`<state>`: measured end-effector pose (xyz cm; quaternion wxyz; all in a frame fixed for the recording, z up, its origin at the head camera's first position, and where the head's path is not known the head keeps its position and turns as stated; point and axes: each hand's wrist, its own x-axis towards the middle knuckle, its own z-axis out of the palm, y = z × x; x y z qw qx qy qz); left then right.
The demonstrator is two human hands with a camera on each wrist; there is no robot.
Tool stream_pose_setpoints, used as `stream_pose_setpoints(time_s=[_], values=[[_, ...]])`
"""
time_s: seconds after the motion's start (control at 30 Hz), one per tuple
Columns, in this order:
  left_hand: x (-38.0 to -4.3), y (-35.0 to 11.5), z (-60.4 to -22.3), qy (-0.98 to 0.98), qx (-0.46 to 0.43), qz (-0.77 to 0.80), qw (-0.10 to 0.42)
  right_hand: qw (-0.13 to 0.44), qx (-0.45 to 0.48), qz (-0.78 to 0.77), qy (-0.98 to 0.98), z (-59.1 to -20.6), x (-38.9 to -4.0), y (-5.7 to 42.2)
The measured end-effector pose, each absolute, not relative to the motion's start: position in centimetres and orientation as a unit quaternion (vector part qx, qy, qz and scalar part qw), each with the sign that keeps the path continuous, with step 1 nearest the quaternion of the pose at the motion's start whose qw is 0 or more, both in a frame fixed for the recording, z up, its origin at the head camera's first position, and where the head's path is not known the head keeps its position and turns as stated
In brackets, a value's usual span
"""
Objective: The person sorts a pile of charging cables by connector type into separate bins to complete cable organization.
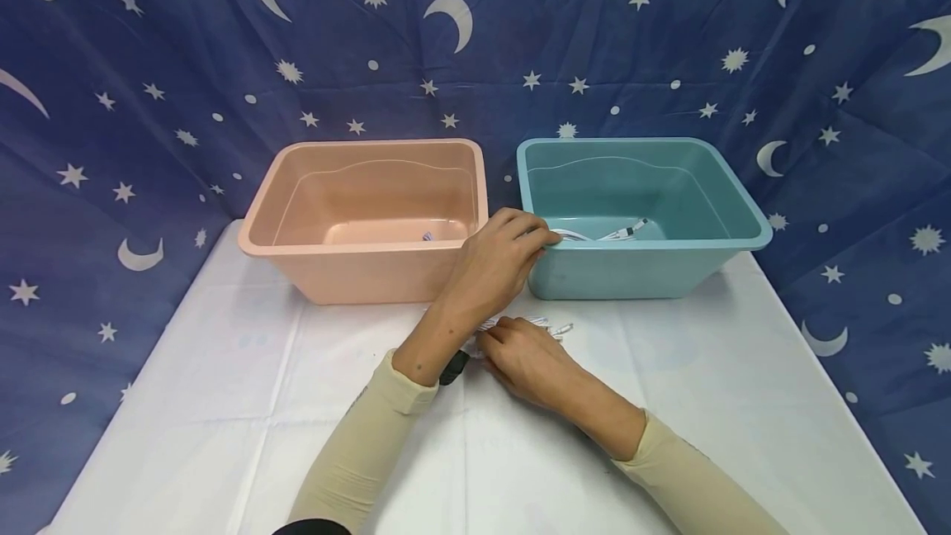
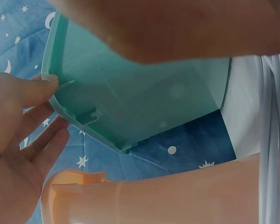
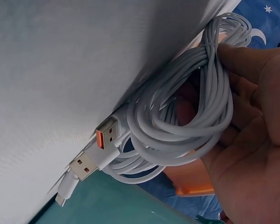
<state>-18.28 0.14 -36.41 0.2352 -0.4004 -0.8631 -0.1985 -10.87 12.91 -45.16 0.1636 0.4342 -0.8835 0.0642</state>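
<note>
My right hand (image 1: 531,362) grips a coiled bundle of white USB cable (image 3: 186,112) low over the white table, in front of the two bins. Flat USB plugs (image 3: 84,166) and a smaller connector (image 3: 66,189) stick out at one end of the coils. My left hand (image 1: 505,250) reaches across above the right one, to the near left corner of the teal bin (image 1: 639,275). In the left wrist view its thumb touches the bin's rim, with the other fingers loosely extended beside it. White cables (image 1: 620,233) lie inside the teal bin.
A peach bin (image 1: 364,275) stands left of the teal one, a narrow gap between them. One small plug end (image 1: 427,236) shows inside it. The white-covered table (image 1: 357,444) extends toward me. A blue star-and-moon cloth (image 1: 505,31) hangs behind and at both sides.
</note>
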Motion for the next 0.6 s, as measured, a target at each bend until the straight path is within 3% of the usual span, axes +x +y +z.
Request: stream_pose_setpoints(time_s=[0.6], values=[[-18.21, 0.14, -36.39, -0.864, -0.401, -0.195, 0.233, 0.137, 0.431, 0.051, -0.891, -45.14, -10.34, 12.78]])
